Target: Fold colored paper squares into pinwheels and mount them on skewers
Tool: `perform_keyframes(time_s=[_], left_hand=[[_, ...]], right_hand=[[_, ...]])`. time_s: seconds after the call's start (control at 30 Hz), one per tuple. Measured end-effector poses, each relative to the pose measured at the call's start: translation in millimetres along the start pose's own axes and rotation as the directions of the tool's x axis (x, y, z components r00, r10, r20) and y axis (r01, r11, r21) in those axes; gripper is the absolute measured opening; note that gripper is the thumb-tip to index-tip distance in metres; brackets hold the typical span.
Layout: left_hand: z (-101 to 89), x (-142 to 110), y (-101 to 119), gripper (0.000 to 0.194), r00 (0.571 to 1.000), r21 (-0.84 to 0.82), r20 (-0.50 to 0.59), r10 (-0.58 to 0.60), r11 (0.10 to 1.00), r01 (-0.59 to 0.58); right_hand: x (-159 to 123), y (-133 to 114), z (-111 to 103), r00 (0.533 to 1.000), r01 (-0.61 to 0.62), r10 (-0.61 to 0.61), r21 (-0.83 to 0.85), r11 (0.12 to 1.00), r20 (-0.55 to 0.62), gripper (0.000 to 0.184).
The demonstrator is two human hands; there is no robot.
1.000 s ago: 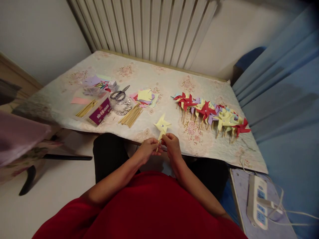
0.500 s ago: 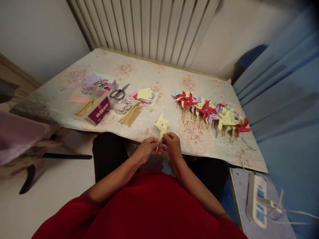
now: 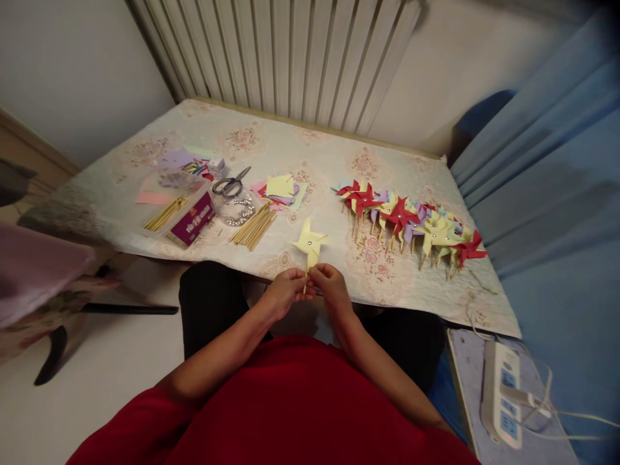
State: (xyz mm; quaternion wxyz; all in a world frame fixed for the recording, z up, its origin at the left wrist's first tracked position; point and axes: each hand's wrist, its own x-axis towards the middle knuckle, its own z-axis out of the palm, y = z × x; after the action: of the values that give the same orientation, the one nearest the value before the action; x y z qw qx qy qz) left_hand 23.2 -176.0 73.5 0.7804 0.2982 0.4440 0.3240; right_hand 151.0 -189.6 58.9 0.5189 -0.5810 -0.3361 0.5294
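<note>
A pale yellow paper pinwheel [image 3: 310, 243] with a silvery pin at its centre stands upright on a thin stick at the near edge of the table. My left hand [image 3: 289, 287] is closed around the lower part of that stick. The fingers of my right hand [image 3: 330, 283] pinch the stick just below the paper blades, close beside the left. Part of the stick is hidden by my fingers.
Several finished pinwheels [image 3: 402, 216] lie in a row at right. Left of centre are paper squares [image 3: 281, 187], bamboo sticks [image 3: 253, 227], scissors [image 3: 231, 185], a tub of pins [image 3: 237, 210] and a plastic box [image 3: 191, 219]. A power strip [image 3: 502, 394] lies at lower right.
The pinwheel has shifted slightly left and its blades have turned a little. My right hand has moved left, from by the blade onto the stick; my left hand keeps its hold.
</note>
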Motion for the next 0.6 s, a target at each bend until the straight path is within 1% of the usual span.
perform_keyframes(time_s=[0.1, 0.23, 0.33, 0.43, 0.6], left_hand=[[-0.5, 2.7, -1.0, 0.01, 1.0, -0.019, -0.002, 0.016, 1.0, -0.016], [-2.2, 7.2, -4.5, 0.011, 1.0, -0.029, -0.004, 0.026, 0.999, -0.026], [-3.1, 9.9, -6.8, 0.014, 0.999, -0.041, -0.009, 0.038, 0.998, -0.038], [-2.0, 11.2, -7.5, 0.014, 0.999, -0.047, -0.019, 0.048, 0.998, -0.049], [1.4, 13.2, -7.7, 0.014, 0.998, -0.039, -0.041, 0.052, 0.998, -0.053]], right_hand=[[-2.3, 2.4, -0.7, 1.0, -0.014, 0.015, -0.026, 1.0, 0.021, 0.022], [-2.4, 4.9, 0.9, 1.0, -0.028, 0.029, -0.054, 0.998, 0.011, 0.02], [-1.2, 7.6, 1.4, 0.999, -0.036, 0.036, -0.067, 0.997, -0.004, 0.023], [0.5, 11.5, 0.4, 1.0, -0.019, 0.017, -0.094, 0.995, -0.015, 0.025], [3.2, 14.7, -0.8, 0.999, 0.001, -0.007, -0.119, 0.993, -0.048, 0.02]])
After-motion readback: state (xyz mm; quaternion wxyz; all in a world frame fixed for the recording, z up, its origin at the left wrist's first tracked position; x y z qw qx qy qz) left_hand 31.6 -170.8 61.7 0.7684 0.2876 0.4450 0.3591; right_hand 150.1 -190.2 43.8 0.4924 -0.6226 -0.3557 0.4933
